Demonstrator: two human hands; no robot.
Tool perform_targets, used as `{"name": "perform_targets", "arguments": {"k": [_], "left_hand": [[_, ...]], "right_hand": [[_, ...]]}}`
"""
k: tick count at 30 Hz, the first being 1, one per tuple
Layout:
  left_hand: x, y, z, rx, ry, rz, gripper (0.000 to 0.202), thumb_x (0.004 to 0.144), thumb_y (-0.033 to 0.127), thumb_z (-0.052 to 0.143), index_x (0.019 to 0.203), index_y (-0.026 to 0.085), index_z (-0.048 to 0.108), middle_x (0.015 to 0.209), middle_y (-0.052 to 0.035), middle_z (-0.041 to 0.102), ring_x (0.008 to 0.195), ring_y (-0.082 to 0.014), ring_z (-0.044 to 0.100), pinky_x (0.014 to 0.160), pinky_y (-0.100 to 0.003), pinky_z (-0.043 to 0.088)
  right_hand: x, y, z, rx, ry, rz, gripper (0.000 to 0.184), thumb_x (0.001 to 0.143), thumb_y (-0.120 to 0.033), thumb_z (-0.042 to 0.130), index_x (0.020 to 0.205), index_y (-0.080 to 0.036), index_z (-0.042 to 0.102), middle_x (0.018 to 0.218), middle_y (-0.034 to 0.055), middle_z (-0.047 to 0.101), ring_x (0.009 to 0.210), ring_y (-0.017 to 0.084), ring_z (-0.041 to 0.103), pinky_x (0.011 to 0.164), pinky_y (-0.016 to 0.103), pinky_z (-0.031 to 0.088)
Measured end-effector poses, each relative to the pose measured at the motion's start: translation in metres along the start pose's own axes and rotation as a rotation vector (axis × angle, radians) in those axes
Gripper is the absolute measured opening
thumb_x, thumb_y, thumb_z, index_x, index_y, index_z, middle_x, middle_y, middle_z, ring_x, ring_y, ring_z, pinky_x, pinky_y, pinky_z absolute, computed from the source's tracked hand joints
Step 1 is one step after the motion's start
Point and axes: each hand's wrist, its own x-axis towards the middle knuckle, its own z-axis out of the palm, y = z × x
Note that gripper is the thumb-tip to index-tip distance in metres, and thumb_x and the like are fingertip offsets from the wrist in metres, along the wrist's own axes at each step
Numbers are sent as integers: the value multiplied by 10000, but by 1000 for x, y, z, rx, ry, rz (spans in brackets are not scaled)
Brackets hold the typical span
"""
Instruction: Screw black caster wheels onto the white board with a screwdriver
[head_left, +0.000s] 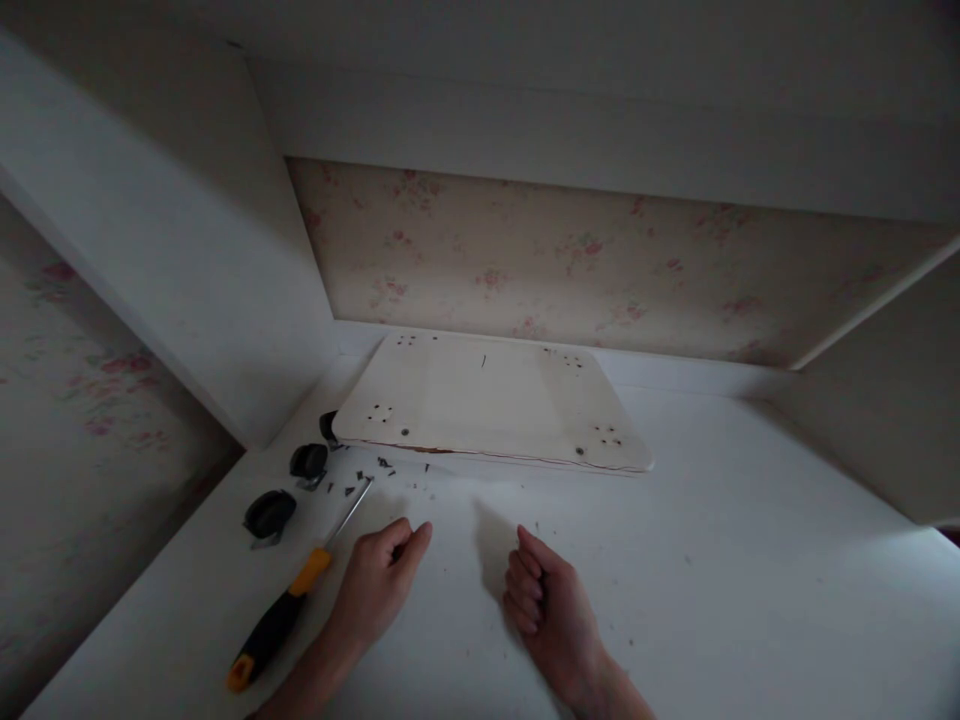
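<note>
My left hand (379, 585) rests on the white tabletop (750, 560), thumb and forefinger pinched together; whatever is between them is too small to make out. A screwdriver (296, 590) with a black and orange handle lies just left of it, tip pointing toward several small dark screws (367, 475). My right hand (547, 610) rests on the table with its fingers curled in, nothing visible in it. Beyond both hands lies a cream board (487, 400) with groups of screw holes near its corners.
Three black caster wheels (270, 515) (309, 463) (328, 427) sit at the left by the board's corner. White side panels and a floral-papered back wall enclose the table. Small specks are scattered over the surface.
</note>
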Motion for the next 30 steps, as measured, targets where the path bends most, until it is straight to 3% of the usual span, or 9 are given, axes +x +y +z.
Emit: {"name": "perform_targets", "arguments": {"k": [30], "left_hand": [[0,0,-1,-11,-14,-27,489,859,566,459,590,220,243,541,63,234,524,-112,296,529,-263,241]], "right_hand": [[-3,1,0,-8,10,-21,464,687,-376,769,510,-207,375,407,-107,280,353,34,140,324,208,109]]}}
